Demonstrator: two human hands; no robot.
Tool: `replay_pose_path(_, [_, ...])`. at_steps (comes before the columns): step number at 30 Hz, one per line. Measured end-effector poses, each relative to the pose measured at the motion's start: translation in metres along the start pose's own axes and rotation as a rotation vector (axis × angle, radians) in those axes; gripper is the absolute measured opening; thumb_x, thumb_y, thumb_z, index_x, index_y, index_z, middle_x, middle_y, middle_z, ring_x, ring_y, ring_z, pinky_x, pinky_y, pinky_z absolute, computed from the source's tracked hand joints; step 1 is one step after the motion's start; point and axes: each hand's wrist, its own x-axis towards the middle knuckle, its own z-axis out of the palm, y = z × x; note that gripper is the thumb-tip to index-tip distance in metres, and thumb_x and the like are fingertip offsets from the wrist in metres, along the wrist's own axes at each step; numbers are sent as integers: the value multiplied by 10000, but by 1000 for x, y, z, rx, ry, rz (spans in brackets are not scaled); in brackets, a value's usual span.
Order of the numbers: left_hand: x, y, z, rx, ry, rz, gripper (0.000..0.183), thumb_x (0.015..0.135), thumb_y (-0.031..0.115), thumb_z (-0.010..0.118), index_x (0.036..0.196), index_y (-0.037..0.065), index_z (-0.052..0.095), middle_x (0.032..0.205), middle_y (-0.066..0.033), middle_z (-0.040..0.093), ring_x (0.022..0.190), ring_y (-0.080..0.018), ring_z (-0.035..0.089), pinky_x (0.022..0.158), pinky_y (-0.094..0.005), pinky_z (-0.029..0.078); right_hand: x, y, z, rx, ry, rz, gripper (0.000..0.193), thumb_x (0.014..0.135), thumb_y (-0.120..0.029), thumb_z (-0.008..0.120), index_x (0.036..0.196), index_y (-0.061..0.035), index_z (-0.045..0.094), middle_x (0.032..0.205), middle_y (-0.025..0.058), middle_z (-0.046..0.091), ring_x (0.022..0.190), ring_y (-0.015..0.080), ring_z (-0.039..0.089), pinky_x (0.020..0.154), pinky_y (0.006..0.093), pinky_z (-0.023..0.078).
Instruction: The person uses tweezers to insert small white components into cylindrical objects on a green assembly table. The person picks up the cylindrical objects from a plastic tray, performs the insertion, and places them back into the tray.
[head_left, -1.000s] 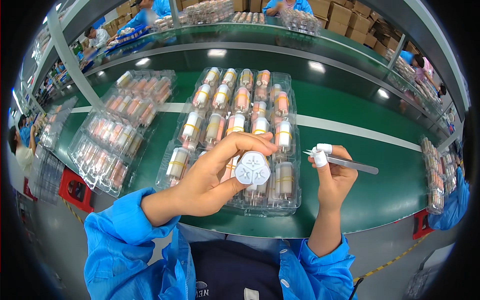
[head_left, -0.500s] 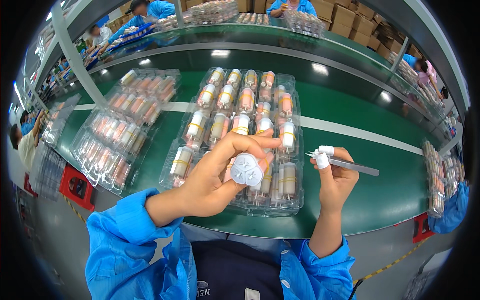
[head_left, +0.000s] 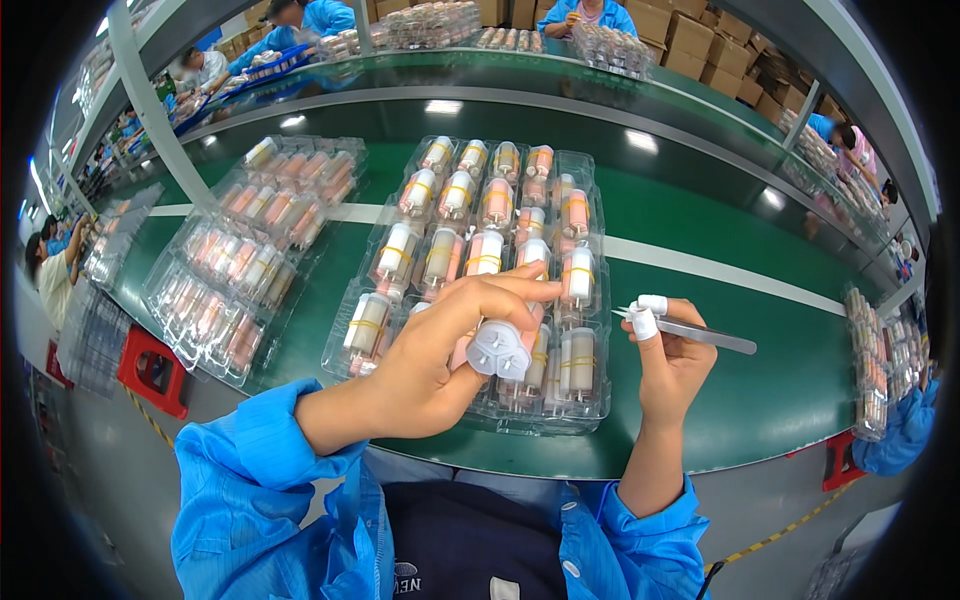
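My left hand (head_left: 425, 370) is closed round a banded bundle of small tubes, with its white three-lobed end cap (head_left: 498, 350) turned up toward me. The bundle's body is mostly hidden by my fingers. Below and beyond it lies a clear plastic tray (head_left: 590, 400) with several rows of white, grey and pink tube bundles (head_left: 398, 250) held by yellow bands. To the right of the tray, my right hand (head_left: 668, 365) grips metal tweezers (head_left: 708, 335), their tips pointing left and apart from the bundle. White wraps cover the tips of its thumb and a finger.
Stacked clear trays of similar bundles (head_left: 225, 255) stand at the left; more trays (head_left: 868, 360) are at the right edge. The green belt (head_left: 720, 400) runs beneath. Red stools (head_left: 153, 372) stand below it. Other people work beyond and along the line.
The bundle in my left hand has tipped slightly and shifted a little right, so its end cap shows at a steeper slant. My right hand and the tweezers have barely moved.
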Motion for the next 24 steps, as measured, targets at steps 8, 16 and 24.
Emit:
replay_pose_path(8, [-4,-3,0,114,72,14,380,696,-144,544,1030,35,521,1122,-157,575,1164,-322,511,986,-425,346,0,1,1,3,-9,3,149,788,-31,716,914,12,647,867,66,616,763,111,595,652,224,484])
replay_pose_path(16, [-14,17,2,255,89,-102,544,624,220,872,1050,26,594,964,-77,576,906,-190,518,818,-329,435,0,2,3,7,-4,7,147,793,-31,710,918,11,646,868,71,620,764,117,603,655,229,486])
replay_pose_path(24, [-26,3,15,96,137,-139,444,671,163,843,1008,26,588,945,-80,593,867,-195,553,793,-296,459,-1,1,4,-2,-3,13,148,798,-30,703,920,27,642,863,68,630,771,117,612,671,231,497])
